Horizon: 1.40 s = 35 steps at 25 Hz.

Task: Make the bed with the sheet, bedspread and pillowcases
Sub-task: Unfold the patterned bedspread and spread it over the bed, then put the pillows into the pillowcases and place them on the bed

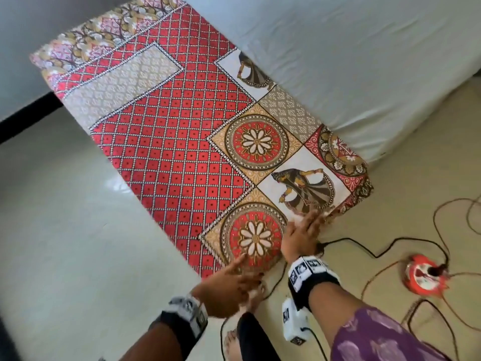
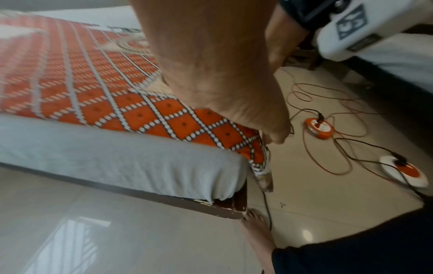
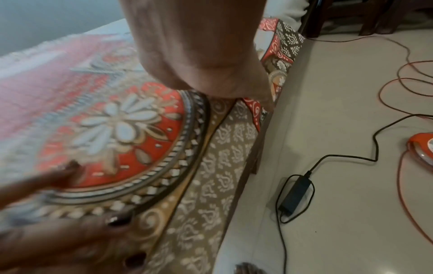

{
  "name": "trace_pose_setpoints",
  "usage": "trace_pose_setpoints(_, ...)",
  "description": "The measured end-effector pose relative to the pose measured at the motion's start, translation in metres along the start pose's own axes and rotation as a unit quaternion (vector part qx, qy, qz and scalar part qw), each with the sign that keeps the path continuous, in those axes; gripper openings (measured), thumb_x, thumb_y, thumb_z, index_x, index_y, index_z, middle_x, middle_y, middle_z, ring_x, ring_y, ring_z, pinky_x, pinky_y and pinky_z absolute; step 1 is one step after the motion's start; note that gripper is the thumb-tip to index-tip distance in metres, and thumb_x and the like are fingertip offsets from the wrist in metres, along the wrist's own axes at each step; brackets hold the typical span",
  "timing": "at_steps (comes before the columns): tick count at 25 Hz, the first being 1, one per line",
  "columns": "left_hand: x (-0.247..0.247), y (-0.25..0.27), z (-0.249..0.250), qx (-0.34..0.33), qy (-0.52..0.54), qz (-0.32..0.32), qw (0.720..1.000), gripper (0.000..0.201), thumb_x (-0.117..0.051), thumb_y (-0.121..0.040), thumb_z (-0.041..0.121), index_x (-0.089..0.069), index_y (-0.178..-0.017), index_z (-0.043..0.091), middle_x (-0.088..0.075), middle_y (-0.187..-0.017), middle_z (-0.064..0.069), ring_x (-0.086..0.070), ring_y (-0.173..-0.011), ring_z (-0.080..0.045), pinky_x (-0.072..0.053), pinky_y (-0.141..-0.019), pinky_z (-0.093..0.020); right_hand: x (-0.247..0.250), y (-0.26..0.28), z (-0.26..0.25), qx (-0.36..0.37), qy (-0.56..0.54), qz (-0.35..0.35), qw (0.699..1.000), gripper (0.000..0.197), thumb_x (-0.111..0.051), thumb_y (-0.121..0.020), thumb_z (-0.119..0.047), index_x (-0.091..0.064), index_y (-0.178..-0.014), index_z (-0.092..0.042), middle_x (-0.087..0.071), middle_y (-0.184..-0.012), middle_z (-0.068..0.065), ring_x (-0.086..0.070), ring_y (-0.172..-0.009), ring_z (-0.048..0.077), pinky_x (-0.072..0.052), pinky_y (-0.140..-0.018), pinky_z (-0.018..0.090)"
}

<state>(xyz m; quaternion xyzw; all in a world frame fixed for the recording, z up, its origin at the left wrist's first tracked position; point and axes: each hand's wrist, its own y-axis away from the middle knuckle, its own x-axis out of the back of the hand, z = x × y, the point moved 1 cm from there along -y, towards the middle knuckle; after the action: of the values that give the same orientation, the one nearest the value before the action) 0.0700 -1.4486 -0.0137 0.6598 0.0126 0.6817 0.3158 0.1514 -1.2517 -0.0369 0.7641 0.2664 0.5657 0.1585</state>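
**Inspector:** Where does the bedspread (image 1: 179, 142) lie?

**Assistant:** Folded into a long strip along the bed's edge, over the pale grey sheet (image 1: 351, 63) that covers the mattress. Its near end drapes down over the corner towards the floor.

**Inspector:** State of each grip?

**Assistant:** Both hands are blurred. The right hand (image 1: 303, 234) lies flat on the cloth at the near edge, fingers straight and apart, clamped on nothing. The left hand (image 1: 229, 285) sits at the corner with fingers extended; the wrist views do not settle whether it pinches the hem, so I judge it open too.

**Inspector:** Recommendation?

**Assistant:** Take the top layer alone at both corners, lift, and draw it across evenly; keep feet clear of the floor cables (image 1: 385, 248).

**Inspector:** Material?

**Assistant:** Thin printed cotton by appearance: red lattice, round medallions, dancer panels. Limp, sharp-creased, likely to slide on the smooth sheet.
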Motion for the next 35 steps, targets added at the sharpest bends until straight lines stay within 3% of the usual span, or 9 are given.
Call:
trace_pose_setpoints(1, 0.010, 0.012, 0.006, -0.008, 0.008, -0.003, 1.000, 0.029, -0.047, -0.091, 0.033, -0.067, -0.113, 0.033, -0.054, -0.140, 0.004, -0.031, -0.142, -0.019, 0.009, -0.116, -0.058, 0.007, 0.017, -0.002, -0.021, 0.015, -0.043, 0.999, 0.068, -0.023, -0.100, -0.045, 0.007, -0.152, -0.011, 0.009, -0.160, 0.011, -0.003, -0.147, 0.033, -0.018, -0.115, 0.054)
trace_pose_setpoints(3, 0.045, 0.034, 0.004, 0.036, 0.020, 0.074, 0.996, 0.033, -0.042, -0.091, 0.032, -0.068, -0.111, 0.030, -0.061, -0.132, 0.003, -0.045, -0.135, -0.019, -0.002, -0.119, -0.053, 0.040, 0.048, -0.020, 0.002, 0.025, -0.076, 0.997, 0.068, -0.020, -0.101, -0.047, 0.005, -0.152, -0.011, 0.010, -0.160, 0.009, -0.001, -0.147, 0.031, -0.011, -0.117, 0.054)
trace_pose_setpoints(6, 0.133, 0.068, -0.026, 0.210, 0.052, 0.158, 0.964, 0.042, -0.034, -0.091, 0.037, -0.068, -0.113, 0.026, -0.062, -0.131, -0.001, -0.051, -0.130, -0.022, -0.018, -0.111, -0.056, 0.122, 0.070, -0.061, 0.101, 0.019, -0.046, 0.994, 0.067, -0.021, -0.101, -0.047, 0.002, -0.152, -0.010, 0.008, -0.160, 0.008, 0.000, -0.147, 0.029, -0.007, -0.118, 0.050)
trace_pose_setpoints(11, 0.277, 0.093, -0.053, 0.458, 0.155, 0.307, 0.820, 0.044, -0.034, -0.094, 0.037, -0.063, -0.122, 0.018, -0.046, -0.147, -0.007, -0.028, -0.144, -0.024, -0.003, -0.119, -0.051, 0.280, 0.079, -0.132, 0.200, -0.030, -0.005, 0.979, 0.063, -0.025, -0.103, -0.039, -0.006, -0.151, -0.001, 0.000, -0.160, 0.017, -0.002, -0.147, 0.031, -0.005, -0.119, 0.039)
trace_pose_setpoints(13, 0.308, 0.090, -0.055, 0.523, 0.206, 0.319, 0.763, 0.036, -0.045, -0.097, 0.030, -0.059, -0.127, 0.018, -0.035, -0.154, -0.008, -0.017, -0.148, -0.023, -0.001, -0.120, -0.049, 0.316, 0.078, -0.146, 0.223, -0.028, 0.004, 0.975, 0.063, -0.025, -0.103, -0.039, -0.008, -0.150, 0.000, 0.000, -0.159, 0.018, -0.002, -0.147, 0.032, -0.007, -0.119, 0.040)
trace_pose_setpoints(15, 0.334, 0.080, -0.057, 0.558, 0.223, 0.321, 0.732, 0.035, -0.049, -0.096, 0.028, -0.057, -0.129, 0.018, -0.027, -0.157, -0.008, -0.009, -0.149, -0.023, 0.002, -0.120, -0.048, 0.354, 0.076, -0.147, 0.234, -0.026, -0.002, 0.972, 0.063, -0.027, -0.103, -0.039, -0.011, -0.150, -0.001, 0.001, -0.160, 0.016, -0.002, -0.147, 0.032, -0.009, -0.118, 0.044)
trace_pose_setpoints(20, 0.405, 0.019, -0.101, 0.613, 0.171, 0.299, 0.711, 0.048, -0.043, -0.097, 0.035, -0.044, -0.141, 0.018, -0.007, -0.162, -0.006, 0.002, -0.150, -0.022, 0.014, -0.115, -0.046, 0.467, 0.022, -0.148, 0.316, 0.079, 0.060, 0.943, 0.063, -0.025, -0.102, -0.043, -0.010, -0.152, -0.007, 0.007, -0.160, 0.011, 0.004, -0.147, 0.031, -0.007, -0.116, 0.051)
trace_pose_setpoints(24, 0.479, -0.051, -0.139, 0.607, 0.146, 0.366, 0.690, 0.053, -0.046, -0.097, 0.033, -0.039, -0.146, 0.014, -0.009, -0.162, -0.009, -0.001, -0.150, -0.025, 0.012, -0.115, -0.049, 0.564, -0.034, -0.143, 0.364, 0.131, 0.121, 0.914, 0.062, -0.022, -0.102, -0.045, -0.006, -0.153, -0.013, 0.010, -0.160, 0.006, 0.007, -0.147, 0.029, -0.002, -0.116, 0.052)
trace_pose_setpoints(35, 0.678, -0.305, -0.262, 0.473, 0.085, 0.410, 0.775, 0.059, -0.050, -0.095, 0.032, -0.033, -0.149, 0.013, -0.013, -0.161, -0.010, -0.007, -0.149, -0.026, 0.003, -0.116, -0.052, 0.779, -0.209, -0.088, 0.300, 0.116, 0.208, 0.924, 0.063, -0.019, -0.102, -0.047, -0.005, -0.153, -0.014, 0.010, -0.161, 0.003, 0.010, -0.147, 0.028, 0.001, -0.116, 0.053)
